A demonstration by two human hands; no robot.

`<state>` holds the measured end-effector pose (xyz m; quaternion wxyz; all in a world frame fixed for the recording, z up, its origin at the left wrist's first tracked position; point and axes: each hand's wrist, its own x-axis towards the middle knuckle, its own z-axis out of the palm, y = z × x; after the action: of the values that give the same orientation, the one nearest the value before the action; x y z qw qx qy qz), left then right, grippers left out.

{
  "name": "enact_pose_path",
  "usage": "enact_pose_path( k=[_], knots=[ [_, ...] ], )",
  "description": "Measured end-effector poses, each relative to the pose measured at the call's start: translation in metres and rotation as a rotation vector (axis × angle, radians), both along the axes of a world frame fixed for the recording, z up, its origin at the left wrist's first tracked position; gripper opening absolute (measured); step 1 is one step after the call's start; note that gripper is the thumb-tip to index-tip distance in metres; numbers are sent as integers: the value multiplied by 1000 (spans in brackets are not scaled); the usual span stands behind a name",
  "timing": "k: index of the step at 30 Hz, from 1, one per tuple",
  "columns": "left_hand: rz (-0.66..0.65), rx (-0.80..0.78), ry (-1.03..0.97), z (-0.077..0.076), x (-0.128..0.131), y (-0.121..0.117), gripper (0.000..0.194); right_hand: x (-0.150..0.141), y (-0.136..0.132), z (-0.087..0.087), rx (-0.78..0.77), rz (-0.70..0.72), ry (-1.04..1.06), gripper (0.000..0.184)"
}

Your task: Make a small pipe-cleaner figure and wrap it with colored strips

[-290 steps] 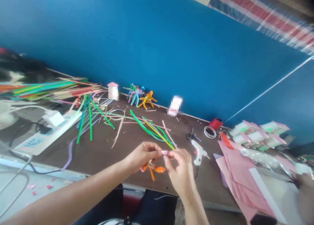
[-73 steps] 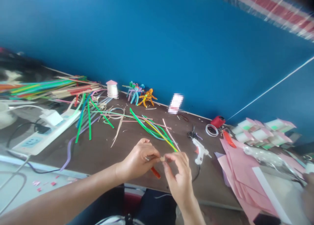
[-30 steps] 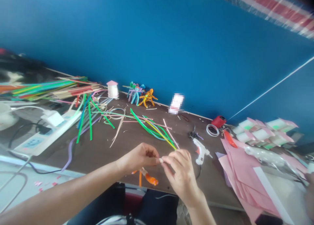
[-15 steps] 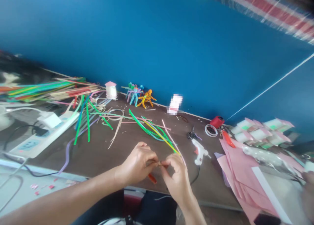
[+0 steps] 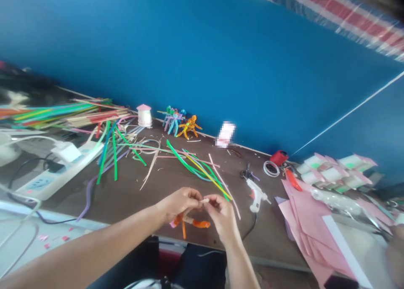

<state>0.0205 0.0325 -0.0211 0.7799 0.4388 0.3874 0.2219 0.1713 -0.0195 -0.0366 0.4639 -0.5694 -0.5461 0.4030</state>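
Low over the front of the table, my left hand (image 5: pixel 181 202) is closed on an orange and beige pipe-cleaner figure (image 5: pixel 201 224). Its orange limbs stick out below my fingers, and a pink bit shows at its left end. From the left fingertips a pale beige pipe-cleaner end (image 5: pixel 205 201) points right. My right hand (image 5: pixel 222 213) is closed in a pinch on that pale end, thumb and forefinger touching it. The palm and curled fingers of my left hand hide the middle of the figure. Loose green and yellow pipe cleaners (image 5: pixel 186 159) lie just beyond the hands.
Finished-looking pipe-cleaner figures (image 5: pixel 189 127) stand by the wall. A white glue gun (image 5: pixel 258 195) and scissors (image 5: pixel 246 171) lie right of my hands, near pink sheets (image 5: pixel 303 221). At left are a power strip (image 5: pixel 53 175) and a pipe-cleaner pile (image 5: pixel 63 112). Another person's hand (image 5: pixel 396 247) shows far right.
Both hands stay together, pinching and turning the figure. Its orange limbs, mostly hidden half a second ago, show again below my left hand. A pink piece at the fingertips earlier is now a beige end.
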Motion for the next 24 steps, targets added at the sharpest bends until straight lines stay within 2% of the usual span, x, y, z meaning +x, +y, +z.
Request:
enact_pose_path(
  k=[5, 10, 16, 21, 24],
  knots=[
    [-24, -134, -125, -13, -2, 7, 16, 3, 5, -10, -44, -109, 179, 19],
    [22, -196, -111, -25, -2, 9, 26, 1, 6, -15, -125, -117, 370, 28],
    [33, -248, -169, -33, -5, 12, 28, -6, 10, -16, -127, -173, 414, 21],
    [-28, -161, -255, -40, -15, 19, 46, -7, 18, -28, -84, -299, 490, 22],
    [-54, -61, -180, -45, -14, 21, 41, -10, 24, -36, -75, -323, 524, 23]
  ],
)
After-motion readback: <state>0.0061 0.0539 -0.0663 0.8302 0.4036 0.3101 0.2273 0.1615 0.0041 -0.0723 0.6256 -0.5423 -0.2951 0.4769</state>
